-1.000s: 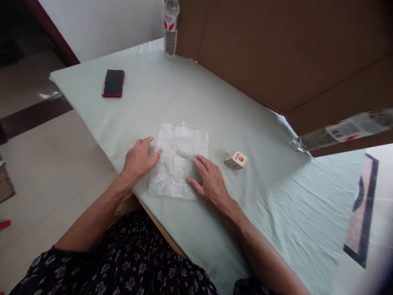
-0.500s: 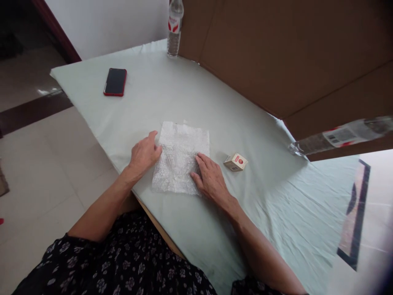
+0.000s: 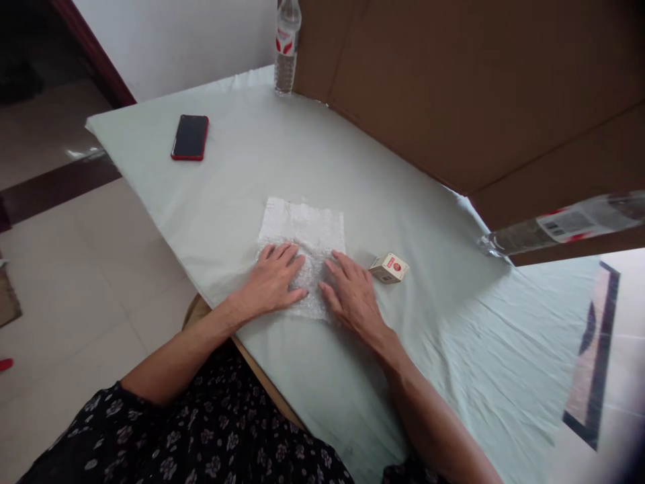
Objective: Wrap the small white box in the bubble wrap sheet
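A sheet of bubble wrap [image 3: 305,225] lies flat on the pale green tablecloth near the table's front edge. My left hand [image 3: 272,279] rests on its lower left part, fingers spread and pointing away from me. On the right edge of the wrap lies my right hand [image 3: 353,292], its fingers stretched out and slightly bent. Just beyond that hand, a small cream and red box [image 3: 390,267] sits on the cloth. Neither hand grips anything.
A phone in a red case [image 3: 190,138] lies at the far left of the table [image 3: 232,161]. One clear bottle [image 3: 285,50] stands upright against a large brown cardboard panel [image 3: 428,87]; another bottle [image 3: 564,225] is at its right corner.
My left hand has moved right, from the left edge of the bubble wrap onto its lower part. My right hand has barely shifted. The whole view has moved slightly.
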Action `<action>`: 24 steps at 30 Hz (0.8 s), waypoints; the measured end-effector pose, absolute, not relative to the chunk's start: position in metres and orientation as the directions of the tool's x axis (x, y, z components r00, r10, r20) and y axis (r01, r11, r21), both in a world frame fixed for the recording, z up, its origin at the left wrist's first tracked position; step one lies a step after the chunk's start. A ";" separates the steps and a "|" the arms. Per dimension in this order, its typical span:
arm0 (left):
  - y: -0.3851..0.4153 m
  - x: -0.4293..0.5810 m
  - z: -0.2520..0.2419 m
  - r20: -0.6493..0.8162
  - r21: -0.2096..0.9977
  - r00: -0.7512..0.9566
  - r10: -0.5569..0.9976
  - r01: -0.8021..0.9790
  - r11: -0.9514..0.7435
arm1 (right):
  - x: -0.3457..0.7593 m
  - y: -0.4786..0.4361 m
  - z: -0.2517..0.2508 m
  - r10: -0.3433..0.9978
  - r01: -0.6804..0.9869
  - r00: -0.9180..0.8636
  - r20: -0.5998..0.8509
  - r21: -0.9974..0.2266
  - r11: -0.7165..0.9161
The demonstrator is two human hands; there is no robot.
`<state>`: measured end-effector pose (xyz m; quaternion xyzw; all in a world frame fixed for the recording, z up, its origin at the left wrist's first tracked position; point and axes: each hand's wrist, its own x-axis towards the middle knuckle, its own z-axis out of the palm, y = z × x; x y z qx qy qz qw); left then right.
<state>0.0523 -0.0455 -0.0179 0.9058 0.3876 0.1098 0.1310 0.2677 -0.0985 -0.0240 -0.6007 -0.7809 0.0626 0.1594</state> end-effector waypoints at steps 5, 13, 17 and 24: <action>-0.044 0.044 -0.021 0.070 0.361 0.681 0.729 0.664 -0.655 | 0.319 -0.102 -0.007 0.940 0.951 0.019 0.341 -0.296 0.089; -0.054 0.021 -0.028 0.096 0.401 0.601 0.793 0.706 -0.584 | 0.355 -0.100 -0.023 0.947 0.847 0.222 0.233 -0.527 -0.069; -0.054 0.015 -0.036 0.102 0.403 0.598 0.795 0.706 -0.583 | 0.316 -0.098 0.003 0.952 0.780 0.077 0.298 -0.613 0.129; -0.055 0.019 -0.044 0.136 0.394 0.573 0.808 0.717 -0.575 | 0.250 -0.065 -0.001 0.878 0.673 -0.315 0.360 -0.567 0.474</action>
